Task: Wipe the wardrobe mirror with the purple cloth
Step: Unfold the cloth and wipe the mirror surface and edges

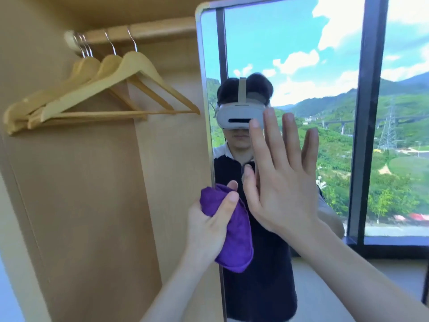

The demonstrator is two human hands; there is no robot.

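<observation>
Gripping one purple cloth [232, 231] in left hand [209, 226], right hand [281, 182] spread flat, one mirror [301, 66], four hangers [111, 89]

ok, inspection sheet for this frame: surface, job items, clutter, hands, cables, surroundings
Surface: wardrobe mirror, upright, reflecting a window, hills and the person wearing a headset.
Job's things: purple cloth, bunched, at the mirror's left edge.
Clutter: wooden hangers on the rail inside the open wardrobe.
Hands: left hand grips the cloth; right hand flat, fingers spread, at the glass; actual contact cannot be told.
Cables: nothing seen.
Surroundings: wooden wardrobe panels left of the mirror.
</observation>
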